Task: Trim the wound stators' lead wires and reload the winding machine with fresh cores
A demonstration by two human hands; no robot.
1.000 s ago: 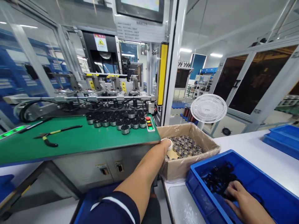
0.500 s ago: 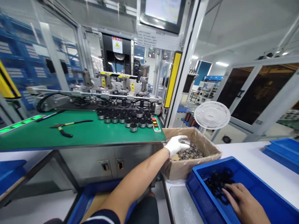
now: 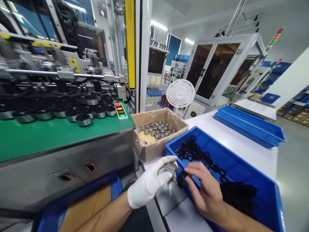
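My left hand (image 3: 151, 180), in a white glove, is closed round a small round metal part (image 3: 171, 167) just in front of the blue bin's near corner. My bare right hand (image 3: 205, 190) pinches a black ring-shaped plastic piece (image 3: 181, 179) right beside that metal part, almost touching it. Behind the hands, the blue bin (image 3: 263, 180) holds a heap of black plastic rings (image 3: 200, 154). The open cardboard box (image 3: 154, 149), lined with plastic film, holds several more metal parts (image 3: 156, 129).
A green-topped machine bench (image 3: 36, 138) on the left carries rows of finished round parts (image 3: 83, 120) and a button panel (image 3: 120, 110). A white fan (image 3: 180, 93) stands behind the box. A second blue bin (image 3: 251, 127) lies on the white table at right.
My left hand has come out of the cardboard box with a metal part and moved down to meet my right hand, which lifted a black ring from the bin. The view swung right.
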